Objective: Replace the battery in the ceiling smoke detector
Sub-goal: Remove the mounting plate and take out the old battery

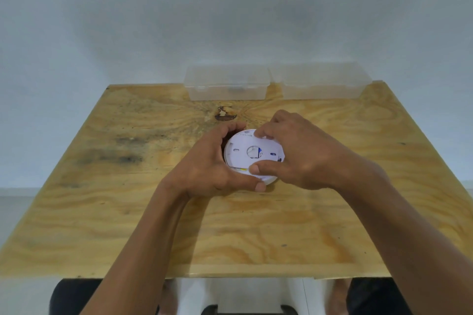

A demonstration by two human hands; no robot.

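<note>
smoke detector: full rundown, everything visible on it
The smoke detector is a round white disc, plastic by its look, held near the middle of the plywood table, its flat back facing up toward the camera. That face shows a round central opening with something blue at its edge, small slots, faint print near the far rim and a yellowish streak near the near-left edge. The left hand cups its left side; the right hand pinches the rim. Whether it rests on the table cannot be told.

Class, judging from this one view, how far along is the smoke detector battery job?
Done: the smoke detector is off the ceiling, back upward on the table. In hand: left hand grips its rim while right hand pinches the back plate. Left: no battery visible, so the swap and remounting remain.
</note>
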